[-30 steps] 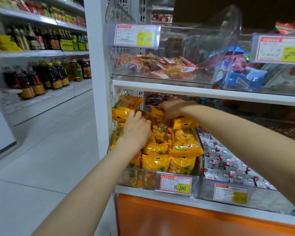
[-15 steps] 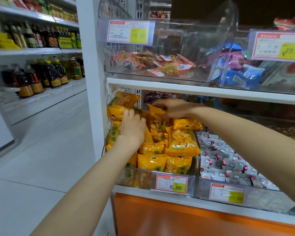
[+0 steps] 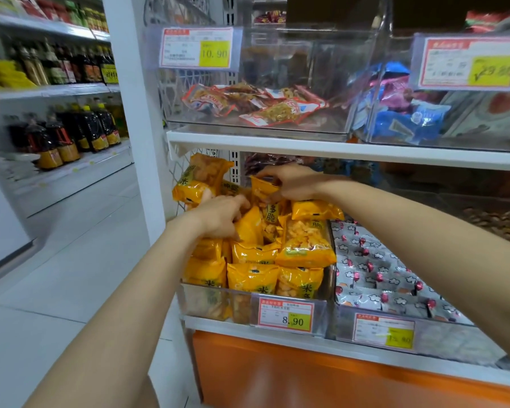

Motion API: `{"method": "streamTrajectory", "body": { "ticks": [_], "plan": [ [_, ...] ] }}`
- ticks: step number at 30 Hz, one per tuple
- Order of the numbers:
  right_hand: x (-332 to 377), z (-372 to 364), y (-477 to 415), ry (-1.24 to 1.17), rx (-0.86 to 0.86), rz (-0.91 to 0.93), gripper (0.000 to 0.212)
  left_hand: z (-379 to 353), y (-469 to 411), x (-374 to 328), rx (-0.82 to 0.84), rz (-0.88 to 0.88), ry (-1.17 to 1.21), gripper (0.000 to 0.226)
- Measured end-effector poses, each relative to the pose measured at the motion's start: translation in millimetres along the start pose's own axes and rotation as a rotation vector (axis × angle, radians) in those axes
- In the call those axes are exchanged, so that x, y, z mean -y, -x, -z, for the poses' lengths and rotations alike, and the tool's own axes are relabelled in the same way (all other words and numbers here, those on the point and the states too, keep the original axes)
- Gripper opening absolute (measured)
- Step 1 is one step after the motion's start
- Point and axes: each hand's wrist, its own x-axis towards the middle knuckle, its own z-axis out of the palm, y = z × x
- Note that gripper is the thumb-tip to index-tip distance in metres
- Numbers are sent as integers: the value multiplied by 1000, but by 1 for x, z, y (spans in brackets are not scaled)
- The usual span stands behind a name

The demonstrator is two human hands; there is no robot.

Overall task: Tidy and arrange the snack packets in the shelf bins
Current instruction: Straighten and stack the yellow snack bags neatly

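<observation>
In the lower shelf's clear bin (image 3: 212,301), an upright yellow snack packet (image 3: 264,188) is pinched at its top by the right hand (image 3: 295,182); a tilted yellow packet (image 3: 249,226) beside it is gripped by the left hand (image 3: 218,219).

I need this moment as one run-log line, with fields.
phase: arranging | left hand: grips middle packet | right hand: pinches rear packet top | bin: holds yellow packets

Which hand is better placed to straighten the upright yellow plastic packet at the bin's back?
Right: the right hand pinches the top of that yellow packet, while the left hand sits lower among nearer packets.
</observation>
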Motion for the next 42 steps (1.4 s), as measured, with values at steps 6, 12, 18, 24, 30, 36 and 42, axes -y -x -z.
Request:
{"method": "streamTrajectory", "body": {
  "ticks": [6,12,18,24,30,36,42],
  "plan": [
    [1,-1,1,-7,-14,7,69,-10,-2,-4,-71,-9,18,62],
    [0,-3,1,4,-20,-6,68,-10,-1,-6,-226,-42,208,28],
    [3,-1,1,34,8,-10,68,-2,-3,-5,-284,15,777,15],
    [7,1,6,47,6,-15,67,-5,2,2,-143,-109,425,38],
    [9,2,7,3,35,-31,62,-10,1,0,-212,-91,-122,54],
    [7,8,14,-133,98,5,47,-14,-10,-2,-199,-86,-145,48],
    [8,5,10,-63,77,-16,46,-14,-10,-2,-227,-78,-146,62]
  ]
}}
